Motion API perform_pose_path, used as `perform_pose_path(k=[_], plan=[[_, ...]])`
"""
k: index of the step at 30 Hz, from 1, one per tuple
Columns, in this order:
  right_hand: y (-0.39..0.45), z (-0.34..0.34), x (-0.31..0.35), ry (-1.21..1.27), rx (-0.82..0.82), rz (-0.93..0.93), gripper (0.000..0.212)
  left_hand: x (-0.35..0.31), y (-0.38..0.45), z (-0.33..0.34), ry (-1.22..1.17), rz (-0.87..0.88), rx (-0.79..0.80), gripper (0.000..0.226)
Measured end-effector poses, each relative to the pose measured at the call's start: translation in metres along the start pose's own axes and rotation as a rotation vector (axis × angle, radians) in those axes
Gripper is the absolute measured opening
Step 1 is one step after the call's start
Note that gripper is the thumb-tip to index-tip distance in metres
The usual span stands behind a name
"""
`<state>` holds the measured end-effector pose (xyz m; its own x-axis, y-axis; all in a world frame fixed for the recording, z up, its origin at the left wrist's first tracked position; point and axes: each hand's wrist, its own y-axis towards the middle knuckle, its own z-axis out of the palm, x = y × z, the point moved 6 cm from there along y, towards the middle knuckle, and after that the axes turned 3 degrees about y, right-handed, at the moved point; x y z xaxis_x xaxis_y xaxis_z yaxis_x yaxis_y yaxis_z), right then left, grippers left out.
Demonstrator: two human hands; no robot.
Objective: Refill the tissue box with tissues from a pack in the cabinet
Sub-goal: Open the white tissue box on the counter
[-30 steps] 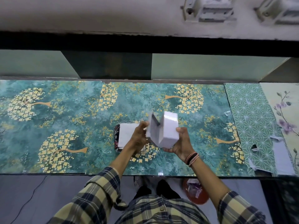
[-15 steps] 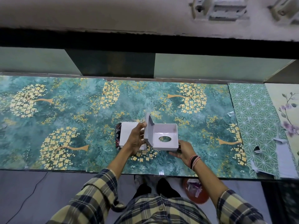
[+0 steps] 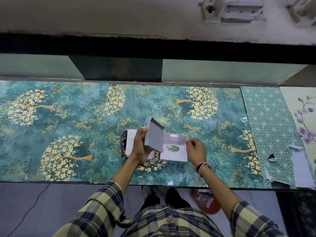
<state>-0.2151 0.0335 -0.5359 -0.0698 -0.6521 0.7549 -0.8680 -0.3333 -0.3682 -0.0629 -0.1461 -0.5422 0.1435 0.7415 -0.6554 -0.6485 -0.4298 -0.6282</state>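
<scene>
You see a teal countertop covering (image 3: 68, 127) printed with yellow-blossomed trees; to its right lie a green sheet with white star lines (image 3: 266, 120) and a cream sheet with purple flowers (image 3: 302, 120). Your yellow-and-navy plaid shirt sleeves (image 3: 102, 207) frame a white cardboard tissue box (image 3: 174, 147).

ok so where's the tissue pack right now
In the head view the tissue pack lies on the floral counter, just left of centre, partly hidden under the left hand that holds the open tissue box.
</scene>
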Motion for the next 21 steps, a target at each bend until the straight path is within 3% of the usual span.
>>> perform_pose_path(k=[2, 4, 6, 9, 13, 17, 21], plan=[[0.0, 0.016, 0.021, 0.097, 0.199, -0.024, 0.021, -0.004, 0.004, 0.006, -0.07, -0.002, 0.002, 0.056], [0.002, 0.036, 0.03, 0.234, 0.403, 0.068, 0.026, -0.009, 0.008, 0.017, -0.103, -0.012, 0.016, 0.054], [0.01, 0.044, 0.04, 0.337, 0.46, 0.095, 0.028, -0.015, 0.01, 0.026, -0.078, -0.012, -0.003, 0.048], [0.038, 0.038, 0.043, 0.334, 0.344, 0.085, 0.023, -0.021, 0.018, 0.019, 0.008, 0.011, -0.134, 0.037], [0.082, 0.024, 0.043, 0.146, 0.136, 0.049, 0.038, -0.019, 0.023, -0.011, 0.24, 0.033, -0.307, 0.033], [0.105, 0.03, 0.036, -0.027, 0.109, 0.092, 0.051, -0.001, 0.015, -0.015, 0.496, 0.009, -0.271, 0.019], [0.107, 0.039, 0.031, -0.119, 0.168, 0.122, 0.054, 0.015, 0.016, -0.01, 0.871, 0.049, -0.214, 0.031]])
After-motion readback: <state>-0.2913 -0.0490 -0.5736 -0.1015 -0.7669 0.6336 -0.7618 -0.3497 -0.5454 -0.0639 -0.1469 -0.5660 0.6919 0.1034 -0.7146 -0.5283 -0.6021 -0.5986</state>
